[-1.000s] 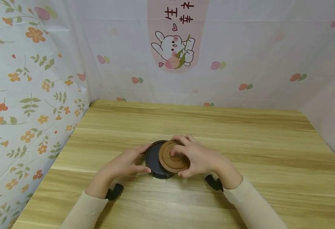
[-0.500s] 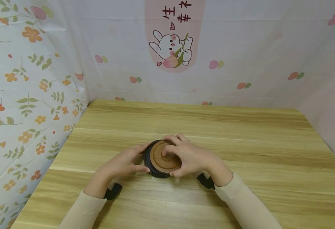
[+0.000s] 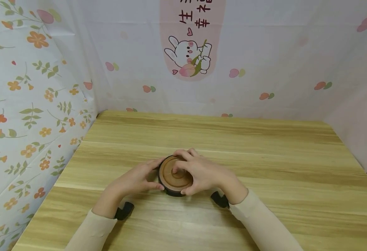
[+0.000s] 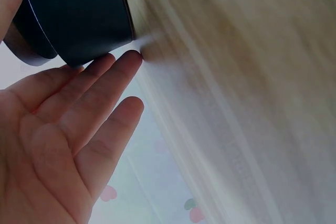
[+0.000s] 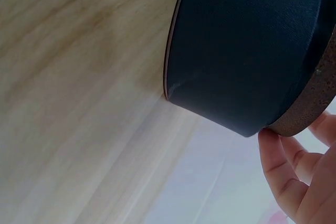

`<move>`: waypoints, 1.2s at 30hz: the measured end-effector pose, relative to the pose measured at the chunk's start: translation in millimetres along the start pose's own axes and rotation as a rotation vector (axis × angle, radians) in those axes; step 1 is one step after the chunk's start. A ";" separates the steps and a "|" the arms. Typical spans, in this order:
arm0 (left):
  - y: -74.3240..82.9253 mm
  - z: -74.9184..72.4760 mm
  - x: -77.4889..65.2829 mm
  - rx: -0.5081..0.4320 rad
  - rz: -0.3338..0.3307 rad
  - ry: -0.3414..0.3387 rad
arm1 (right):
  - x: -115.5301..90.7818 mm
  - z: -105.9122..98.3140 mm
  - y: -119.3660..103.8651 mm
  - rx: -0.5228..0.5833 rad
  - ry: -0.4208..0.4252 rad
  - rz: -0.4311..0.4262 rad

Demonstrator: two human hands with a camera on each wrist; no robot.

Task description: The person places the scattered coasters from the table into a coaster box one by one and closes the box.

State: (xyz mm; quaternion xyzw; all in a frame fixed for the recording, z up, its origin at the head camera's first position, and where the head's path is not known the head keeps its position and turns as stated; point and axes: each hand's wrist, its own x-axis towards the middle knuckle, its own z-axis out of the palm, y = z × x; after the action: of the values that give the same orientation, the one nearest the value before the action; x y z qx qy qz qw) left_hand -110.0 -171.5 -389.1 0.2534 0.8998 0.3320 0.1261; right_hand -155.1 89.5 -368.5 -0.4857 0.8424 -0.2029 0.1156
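Note:
A round brown wooden disc (image 3: 170, 180) with ringed grooves lies over the top of a black round holder (image 3: 174, 193). My right hand (image 3: 203, 172) holds the disc at its edge between thumb and fingers, with the index finger bent onto its middle. On the holder's left side, my left hand (image 3: 136, 178) grips it between thumb and fingertips. In the right wrist view the disc (image 5: 307, 103) sits at the upper rim of the holder (image 5: 241, 40). The left wrist view shows the fingertips against the holder's (image 4: 79, 14) wall. The holder's inside is hidden.
The holder stands on a wood-grain table (image 3: 265, 150). A white cloth with a printed rabbit (image 3: 188, 55) hangs behind it, and a flowered cloth (image 3: 42, 104) hangs on the left. A black wrist mount (image 3: 125, 211) is on the left wrist, another (image 3: 219, 199) on the right.
My right hand has moved left, carrying the brown disc from overlapping the holder's right part to lying over nearly all of it. My left hand has stayed at the holder's left side.

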 end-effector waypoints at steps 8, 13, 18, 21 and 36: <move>0.0 0.4 0.4 0.010 0.016 0.007 | 5.0 2.9 1.3 0.008 0.005 0.007; 0.9 0.6 0.6 0.014 0.015 0.005 | 6.4 4.2 3.0 0.003 0.001 0.011; 1.6 0.3 0.4 0.020 0.010 0.006 | 7.5 5.4 4.2 -0.001 -0.002 0.014; 2.4 -0.1 0.0 0.024 0.003 0.004 | 8.5 5.9 5.1 0.003 -0.008 0.019; 0.0 0.1 -0.1 0.010 -0.005 -0.003 | 11.9 6.3 8.3 0.025 -0.039 0.016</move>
State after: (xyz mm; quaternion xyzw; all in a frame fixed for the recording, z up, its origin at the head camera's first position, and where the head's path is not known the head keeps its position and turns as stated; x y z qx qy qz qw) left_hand -109.8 -171.5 -389.1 0.2524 0.9019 0.3268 0.1270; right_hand -165.0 81.4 -377.9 -0.4813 0.8412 -0.2030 0.1394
